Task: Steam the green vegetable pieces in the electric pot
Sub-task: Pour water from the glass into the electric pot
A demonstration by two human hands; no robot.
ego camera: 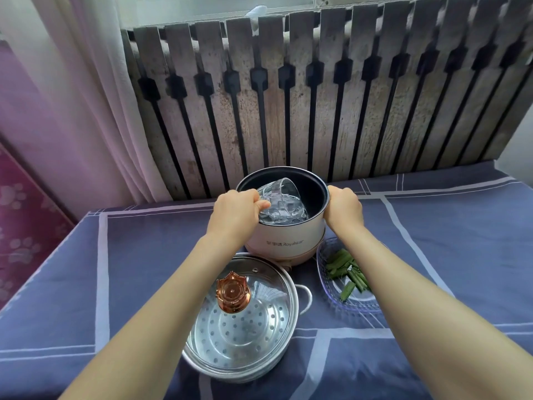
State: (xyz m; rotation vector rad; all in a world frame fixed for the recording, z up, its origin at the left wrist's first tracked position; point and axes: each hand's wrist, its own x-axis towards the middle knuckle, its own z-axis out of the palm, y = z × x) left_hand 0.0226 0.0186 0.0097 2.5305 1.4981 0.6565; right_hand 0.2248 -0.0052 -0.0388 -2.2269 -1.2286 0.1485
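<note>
A cream electric pot (pixel 284 236) with a dark inside stands at the back of the table. My left hand (pixel 236 213) grips a clear glass bowl (pixel 284 202) holding water, tipped on its side over the pot's left rim. On the pot's right rim, my right hand (pixel 344 209) is closed. Green vegetable pieces (pixel 347 272) lie in a clear glass dish (pixel 357 306) in front of the pot on the right, partly hidden by my right forearm. A perforated steel steamer basket (pixel 242 339) sits near me, with a glass lid (pixel 259 287) and its copper knob (pixel 233 295) on top.
A blue cloth with pale lines (pixel 144 255) covers the table. Weathered wooden slats (pixel 317 96) stand right behind the pot. A pale curtain (pixel 72 96) hangs at the left. The table's left edge drops off beside a pink patterned surface (pixel 20 220).
</note>
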